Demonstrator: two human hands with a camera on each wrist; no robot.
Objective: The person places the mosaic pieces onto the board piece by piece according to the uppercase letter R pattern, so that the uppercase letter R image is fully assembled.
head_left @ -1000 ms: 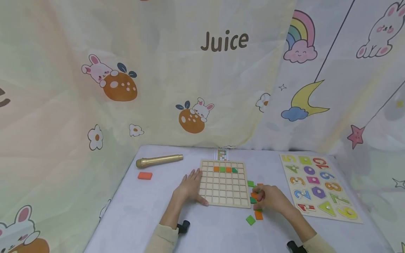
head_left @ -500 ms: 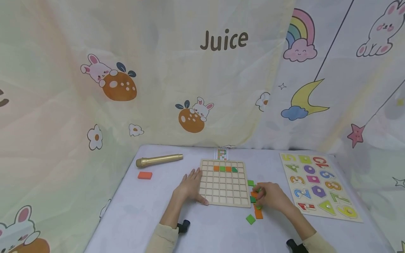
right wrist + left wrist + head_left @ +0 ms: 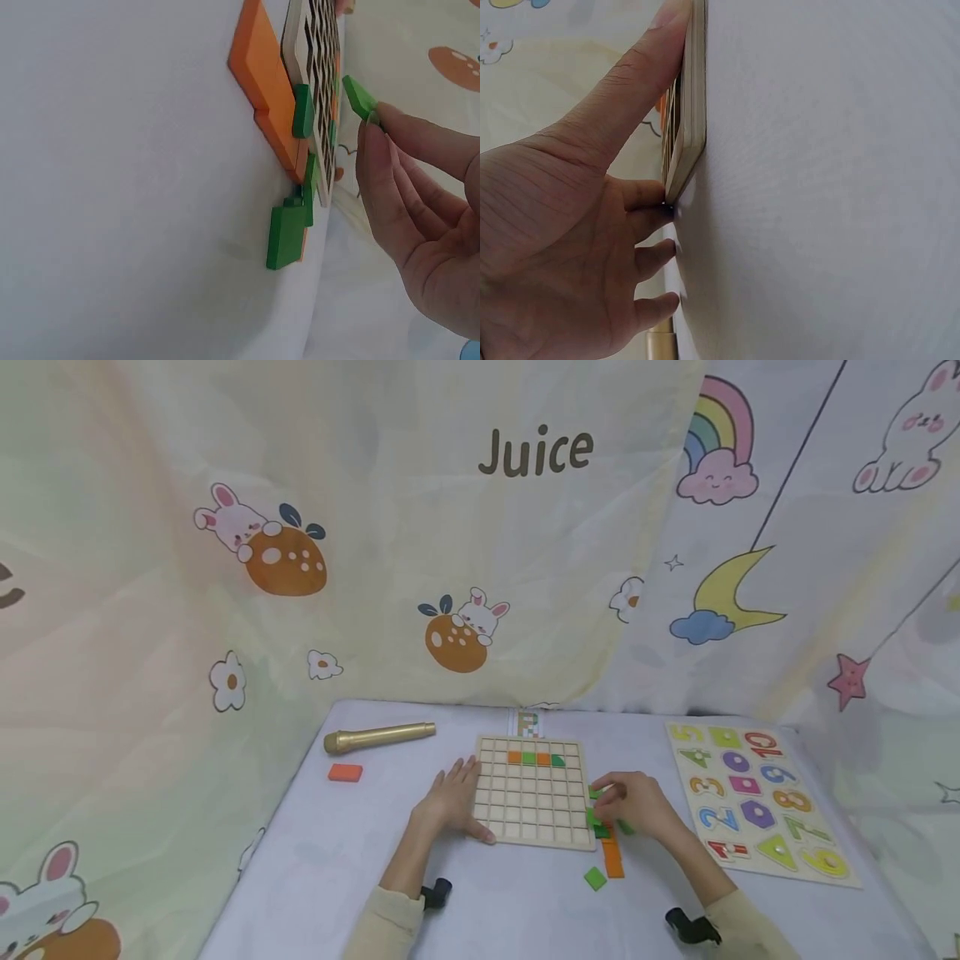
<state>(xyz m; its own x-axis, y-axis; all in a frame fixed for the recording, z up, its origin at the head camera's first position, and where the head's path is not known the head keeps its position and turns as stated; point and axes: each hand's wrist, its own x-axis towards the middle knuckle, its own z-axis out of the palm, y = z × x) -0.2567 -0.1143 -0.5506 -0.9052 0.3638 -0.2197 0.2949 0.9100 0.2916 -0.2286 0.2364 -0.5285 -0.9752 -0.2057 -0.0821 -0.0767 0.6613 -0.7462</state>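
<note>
A wooden grid board [image 3: 528, 810] lies on the table, with a short row of orange and green tiles [image 3: 528, 758] set in an upper row. My left hand [image 3: 447, 802] rests at the board's left edge, fingers spread; in the left wrist view the thumb [image 3: 641, 75] lies along the board's rim. Between thumb and fingertip my right hand [image 3: 427, 187] pinches a light green tile [image 3: 358, 96], raised off the table beside the board's right edge. Below that hand lie orange tiles [image 3: 262, 60] and a dark green tile [image 3: 285, 236], some partly hidden behind one another.
A gold toy microphone [image 3: 379, 737] and a red-orange block [image 3: 345, 772] lie at the left. On the right is a number-and-shape puzzle board [image 3: 757, 806]. A small pattern card [image 3: 528, 723] sits behind the grid board. One green tile [image 3: 595, 878] lies apart, nearer the front.
My right hand has moved slightly up and toward the board from the loose tiles, now with a light green tile pinched in it. My left hand has stayed put.
</note>
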